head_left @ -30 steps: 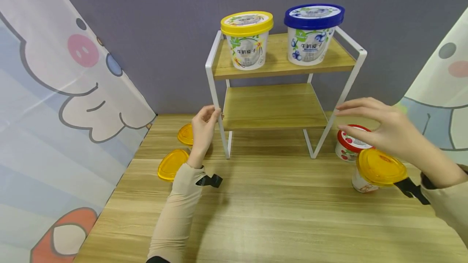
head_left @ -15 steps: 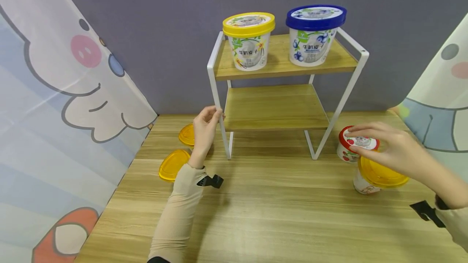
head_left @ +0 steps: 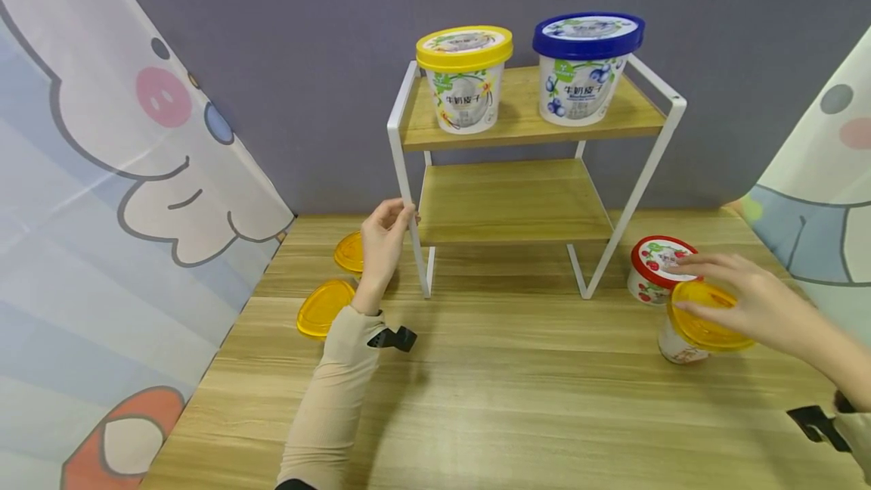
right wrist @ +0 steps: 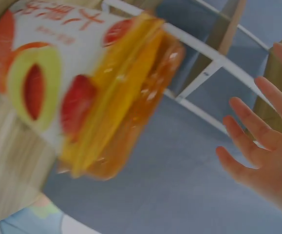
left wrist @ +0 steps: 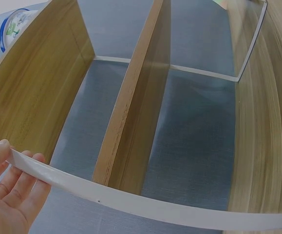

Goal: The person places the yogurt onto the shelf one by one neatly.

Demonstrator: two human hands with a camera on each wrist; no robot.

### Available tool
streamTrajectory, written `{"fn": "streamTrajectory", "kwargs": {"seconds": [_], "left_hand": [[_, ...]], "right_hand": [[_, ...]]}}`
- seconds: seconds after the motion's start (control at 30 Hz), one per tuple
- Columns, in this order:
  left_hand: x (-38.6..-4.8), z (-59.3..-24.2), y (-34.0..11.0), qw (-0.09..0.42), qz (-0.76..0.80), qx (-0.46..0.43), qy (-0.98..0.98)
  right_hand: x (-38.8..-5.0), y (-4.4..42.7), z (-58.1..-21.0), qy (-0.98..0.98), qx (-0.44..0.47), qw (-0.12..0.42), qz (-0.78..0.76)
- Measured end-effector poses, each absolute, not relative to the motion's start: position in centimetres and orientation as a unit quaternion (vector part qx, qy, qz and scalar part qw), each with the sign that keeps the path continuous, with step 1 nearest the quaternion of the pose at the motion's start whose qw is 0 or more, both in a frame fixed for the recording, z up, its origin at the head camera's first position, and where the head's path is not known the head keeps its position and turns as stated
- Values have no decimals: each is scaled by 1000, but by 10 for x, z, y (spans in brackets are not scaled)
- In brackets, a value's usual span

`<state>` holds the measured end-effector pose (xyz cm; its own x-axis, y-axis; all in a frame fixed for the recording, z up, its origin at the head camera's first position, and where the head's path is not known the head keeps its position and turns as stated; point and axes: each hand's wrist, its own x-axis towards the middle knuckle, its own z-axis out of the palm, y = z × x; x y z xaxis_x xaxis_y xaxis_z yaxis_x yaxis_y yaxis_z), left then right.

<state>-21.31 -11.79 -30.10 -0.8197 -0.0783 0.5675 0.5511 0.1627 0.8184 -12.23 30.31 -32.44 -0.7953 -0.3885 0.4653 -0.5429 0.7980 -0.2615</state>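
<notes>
White metal rack with two wood-grain boards [head_left: 510, 199] stands on the bench [head_left: 510, 407]; left hand [head_left: 385, 239] pinches its left post [head_left: 401, 165]. Right hand [head_left: 758, 305], fingers wide, holding nothing, hangs near the white tub with translucent yellow lid [head_left: 701, 334], rack's right. Risk: a low sweep could knock that tub into the red-lidded white tub [head_left: 656, 265] behind; tugging the post could topple the blue-lidded white tub [head_left: 584, 72] up top.
</notes>
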Motion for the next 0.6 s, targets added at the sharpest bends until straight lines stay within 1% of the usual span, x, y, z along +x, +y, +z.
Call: {"fn": "streamTrajectory", "kwargs": {"seconds": [0.1, 0.27, 0.43, 0.6], "left_hand": [[-213, -301, -118, 253, -627, -166, -718], [-213, -301, -118, 258, -625, -169, -717], [-214, -301, -118, 264, -623, -167, -717], [-213, -302, -118, 258, -621, -162, -722]], "right_hand": [[-121, 311, -330, -941, 218, 171, 193], [-120, 325, -337, -950, 185, 147, 204], [-121, 338, -344, -958, 166, 104, 209], [-121, 346, -355, -963, 156, 63, 211]]}}
